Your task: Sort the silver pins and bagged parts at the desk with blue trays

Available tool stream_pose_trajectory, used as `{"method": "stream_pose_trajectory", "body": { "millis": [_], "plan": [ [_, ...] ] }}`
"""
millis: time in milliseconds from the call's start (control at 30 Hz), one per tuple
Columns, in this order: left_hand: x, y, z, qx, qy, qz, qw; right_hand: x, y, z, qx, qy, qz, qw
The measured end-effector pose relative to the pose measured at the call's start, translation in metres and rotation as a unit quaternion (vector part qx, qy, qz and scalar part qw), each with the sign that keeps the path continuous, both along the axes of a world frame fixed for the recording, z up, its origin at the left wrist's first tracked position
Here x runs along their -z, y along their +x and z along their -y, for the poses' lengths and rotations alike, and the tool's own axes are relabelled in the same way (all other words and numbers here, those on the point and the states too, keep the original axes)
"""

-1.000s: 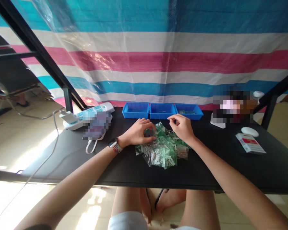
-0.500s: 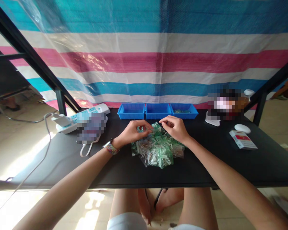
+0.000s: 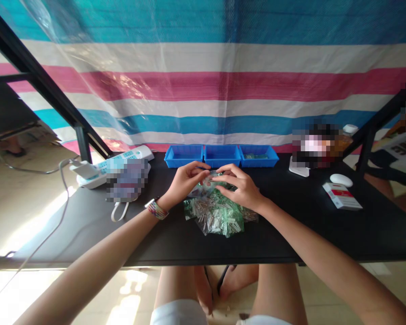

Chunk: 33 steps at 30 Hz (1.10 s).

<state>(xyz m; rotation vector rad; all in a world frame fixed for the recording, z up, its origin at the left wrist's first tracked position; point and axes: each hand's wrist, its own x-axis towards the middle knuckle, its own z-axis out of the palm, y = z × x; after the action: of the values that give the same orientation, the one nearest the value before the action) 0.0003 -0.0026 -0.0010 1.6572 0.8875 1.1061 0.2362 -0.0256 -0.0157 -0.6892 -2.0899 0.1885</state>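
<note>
A heap of small clear plastic bags [image 3: 216, 214] with green and white parts inside lies on the black table [image 3: 291, 230]. At its far edge, my left hand [image 3: 184, 183] and my right hand [image 3: 238, 185] meet over one small bag [image 3: 208, 180] lifted off the heap. Both pinch that bag, left fingers on its left side, right fingers on its top and right. A patterned band sits on my left wrist.
Three blue trays [image 3: 221, 155] stand in a row at the table's back; the right one holds green items. A white power strip [image 3: 101, 168] and cable lie at left. A white mouse [image 3: 341, 179] and small box [image 3: 341, 196] lie at right. A person stands at far right.
My hands have come together and lifted one small bag off the heap's far edge. The view shifted slightly, and a person appeared at the right edge.
</note>
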Motion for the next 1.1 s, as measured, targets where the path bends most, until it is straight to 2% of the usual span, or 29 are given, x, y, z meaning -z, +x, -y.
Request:
{"method": "stream_pose_trajectory", "body": {
  "millis": [100, 167, 267, 367, 433, 533, 700, 800, 900, 1000, 1067, 1100],
  "plan": [
    [-0.001, 0.000, -0.002, 0.010, -0.026, 0.007, 1.000, -0.001, 0.000, 0.000, 0.003, 0.009, 0.014, 1.000],
    [-0.002, -0.001, -0.002, 0.025, -0.040, -0.005, 0.999, -0.003, -0.001, 0.001, 0.020, -0.001, -0.027, 0.999],
    [-0.001, -0.002, 0.000, 0.014, 0.008, -0.044, 0.999, -0.005, -0.005, 0.000, 0.039, -0.117, -0.130, 0.984],
    [-0.002, -0.004, 0.003, -0.009, 0.116, -0.084, 0.990, -0.005, -0.008, -0.001, 0.047, -0.257, -0.199, 0.944],
    [-0.003, -0.004, 0.004, 0.005, 0.142, -0.092, 0.985, -0.004, -0.009, -0.001, 0.044, -0.306, -0.229, 0.923],
    [-0.003, -0.004, 0.005, 0.045, 0.106, -0.059, 0.992, -0.002, -0.011, 0.000, 0.026, -0.346, -0.246, 0.905],
    [-0.005, -0.004, 0.004, 0.086, 0.061, 0.005, 0.994, 0.000, -0.015, 0.000, 0.017, -0.370, -0.254, 0.894],
    [-0.003, -0.005, 0.001, 0.064, 0.063, -0.008, 0.996, 0.001, -0.016, 0.000, 0.013, -0.374, -0.248, 0.894],
    [0.001, -0.008, -0.007, 0.008, 0.054, 0.009, 0.998, 0.001, -0.014, 0.003, 0.032, -0.333, -0.222, 0.916],
    [0.003, -0.017, -0.019, -0.093, 0.049, 0.048, 0.993, -0.004, -0.013, 0.010, 0.045, -0.230, -0.129, 0.964],
    [0.002, -0.025, -0.027, -0.153, 0.056, 0.074, 0.984, -0.009, -0.013, 0.017, 0.005, -0.144, -0.017, 0.989],
    [0.001, -0.030, -0.030, -0.173, 0.052, 0.087, 0.980, -0.011, -0.014, 0.021, -0.023, -0.102, 0.043, 0.994]
  ]
}}
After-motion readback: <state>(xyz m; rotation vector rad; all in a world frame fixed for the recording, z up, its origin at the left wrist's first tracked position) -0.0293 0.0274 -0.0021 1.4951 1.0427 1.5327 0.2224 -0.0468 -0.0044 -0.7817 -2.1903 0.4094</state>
